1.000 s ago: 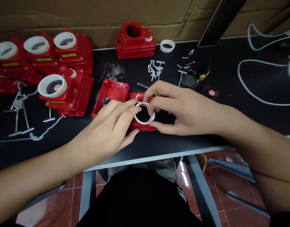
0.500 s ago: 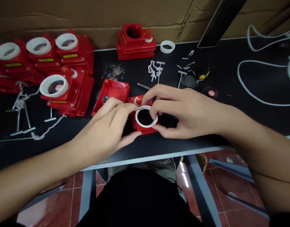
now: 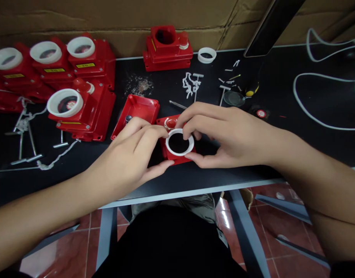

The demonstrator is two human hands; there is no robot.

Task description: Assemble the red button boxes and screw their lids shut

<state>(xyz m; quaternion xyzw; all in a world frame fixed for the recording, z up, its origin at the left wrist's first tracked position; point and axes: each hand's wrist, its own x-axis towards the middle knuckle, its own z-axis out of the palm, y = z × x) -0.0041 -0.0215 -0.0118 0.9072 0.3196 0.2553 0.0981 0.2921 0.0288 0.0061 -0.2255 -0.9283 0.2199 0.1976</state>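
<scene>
A small red box-shaped housing lies on the black table in front of me, with a white ring around its dark round opening. My left hand is closed on the housing's left side, thumb near its front edge and fingertips by the ring. The fingers of my right hand are curled onto the ring's right side, the thumb pressing its lower rim. Behind the ring sits a red dome with a white collar. An open red shell lies just left, partly behind my left hand.
Several red units with white rings, one being, stand at left near T-handled metal rods and white cord. Toward the back are another red housing and a loose white ring. A clear disc and yellow-and-black tool lie right.
Both hands stay on the housing and ring. My right index finger has shifted slightly, showing more of the red dome. The view has moved a little.
</scene>
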